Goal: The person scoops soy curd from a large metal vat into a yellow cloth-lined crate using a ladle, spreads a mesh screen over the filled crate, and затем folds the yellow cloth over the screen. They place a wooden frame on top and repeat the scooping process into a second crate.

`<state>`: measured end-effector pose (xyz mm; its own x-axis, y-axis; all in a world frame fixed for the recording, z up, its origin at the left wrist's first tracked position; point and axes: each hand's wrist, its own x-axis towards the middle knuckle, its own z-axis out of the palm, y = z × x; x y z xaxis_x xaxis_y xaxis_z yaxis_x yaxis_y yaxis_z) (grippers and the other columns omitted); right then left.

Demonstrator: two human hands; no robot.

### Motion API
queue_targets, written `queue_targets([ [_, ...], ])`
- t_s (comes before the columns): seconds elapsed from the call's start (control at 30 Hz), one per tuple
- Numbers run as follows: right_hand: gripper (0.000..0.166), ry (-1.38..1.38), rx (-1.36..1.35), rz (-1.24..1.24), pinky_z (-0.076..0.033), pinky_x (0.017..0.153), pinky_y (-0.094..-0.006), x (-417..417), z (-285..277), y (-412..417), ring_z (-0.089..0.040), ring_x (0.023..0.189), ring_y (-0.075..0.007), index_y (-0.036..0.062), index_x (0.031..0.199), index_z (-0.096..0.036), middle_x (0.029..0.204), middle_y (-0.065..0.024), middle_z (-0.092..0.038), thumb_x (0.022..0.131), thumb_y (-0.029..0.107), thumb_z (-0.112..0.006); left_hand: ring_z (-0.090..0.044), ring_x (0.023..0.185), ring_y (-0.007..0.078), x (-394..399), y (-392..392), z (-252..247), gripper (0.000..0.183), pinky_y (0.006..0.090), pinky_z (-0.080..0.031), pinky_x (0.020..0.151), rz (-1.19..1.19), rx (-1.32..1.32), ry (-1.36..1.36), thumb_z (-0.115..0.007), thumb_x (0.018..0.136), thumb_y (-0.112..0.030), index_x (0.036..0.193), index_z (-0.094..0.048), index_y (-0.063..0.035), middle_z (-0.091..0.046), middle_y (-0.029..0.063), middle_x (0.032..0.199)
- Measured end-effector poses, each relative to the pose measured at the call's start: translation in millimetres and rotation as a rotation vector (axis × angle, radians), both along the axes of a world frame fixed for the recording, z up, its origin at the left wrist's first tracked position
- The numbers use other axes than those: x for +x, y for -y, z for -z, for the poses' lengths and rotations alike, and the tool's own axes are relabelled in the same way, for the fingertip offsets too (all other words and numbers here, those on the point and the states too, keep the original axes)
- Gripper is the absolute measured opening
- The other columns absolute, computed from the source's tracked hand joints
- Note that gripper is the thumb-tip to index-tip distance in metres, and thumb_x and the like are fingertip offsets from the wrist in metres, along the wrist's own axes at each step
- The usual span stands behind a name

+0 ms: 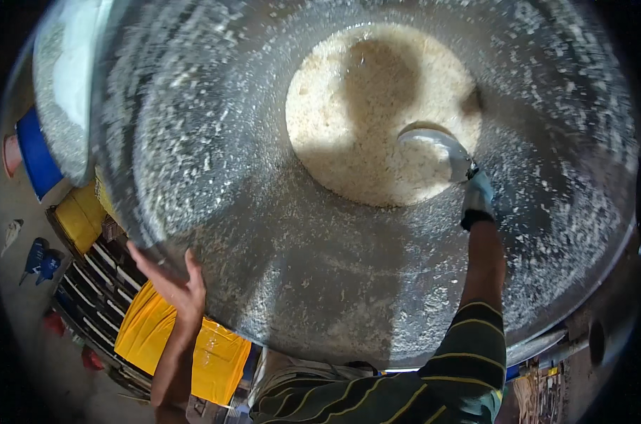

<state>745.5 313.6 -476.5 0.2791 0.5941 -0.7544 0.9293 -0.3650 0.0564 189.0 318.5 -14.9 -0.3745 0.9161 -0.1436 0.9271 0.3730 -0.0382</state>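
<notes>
In front of me stands a large, wide metal vat [341,249], its inner wall speckled with pale wet grains. A round pool of cream-coloured grainy mash [331,164] covers its bottom. My right hand [478,193], in a light glove with a dark cuff, reaches deep inside and grips a rounded metal scoop [447,146] by its near end. The scoop lies at the mash surface, partly sunk in it. My bare left hand [175,283] is at the vat's left rim with thumb and fingers apart; whether it bears on the rim I cannot tell.
Left of the vat are a pale translucent container [61,116], a blue tub [37,153] and yellow sheeting [79,217]. Below it stand a dark slatted rack [95,286] and an orange-yellow sheet [220,360]. Blue footwear [39,259] lies on the floor.
</notes>
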Motion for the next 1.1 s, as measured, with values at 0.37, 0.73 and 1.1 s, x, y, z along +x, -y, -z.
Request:
queue_targets([
  [0.37, 0.029, -0.179, -0.562, -0.336, -0.055, 0.086, -0.0487, -38.5, 10.8, -13.9, -0.072, 0.106, -0.0397, 0.0107, 0.107, -0.076, 0.107, -0.0216, -0.074, 0.089, 0.031, -0.065, -0.002, 0.157, 0.0458, -11.7, 6.4, -8.8, 0.108, 0.0538, -0.005, 0.126, -0.009, -0.108, -0.063, -0.068, 0.096, -0.039, 0.162, 0.004, 0.0059, -0.001, 0.032, 0.168],
  [0.73, 0.031, -0.65, -0.789, -0.031, -0.047, 0.06, -0.0391, -138.5, -175.0, -10.2, -0.061, 0.064, -0.0217, 0.0071, 0.095, -0.068, 0.076, -0.0071, -0.064, 0.091, 0.037, -0.061, -0.04, 0.136, 0.0539, 10.9, -6.8, 23.5, 0.099, 0.0548, -0.033, 0.115, 0.073, 0.009, 0.103, -0.074, 0.089, -0.027, 0.158, -0.014, 0.013, -0.036, 0.0403, 0.149],
  [1.1, 0.017, -0.656, -0.56, 0.461, -0.047, 0.05, -0.0339, -119.3, -285.3, 51.5, -0.056, 0.056, -0.0153, 0.0065, 0.086, -0.064, 0.069, -0.0036, -0.059, 0.095, 0.02, -0.069, -0.044, 0.139, 0.0471, 11.7, 83.0, 110.5, 0.082, 0.051, -0.036, 0.117, -0.114, 0.434, 0.685, -0.062, 0.102, -0.034, 0.163, -0.017, -0.0012, -0.041, 0.0297, 0.154],
])
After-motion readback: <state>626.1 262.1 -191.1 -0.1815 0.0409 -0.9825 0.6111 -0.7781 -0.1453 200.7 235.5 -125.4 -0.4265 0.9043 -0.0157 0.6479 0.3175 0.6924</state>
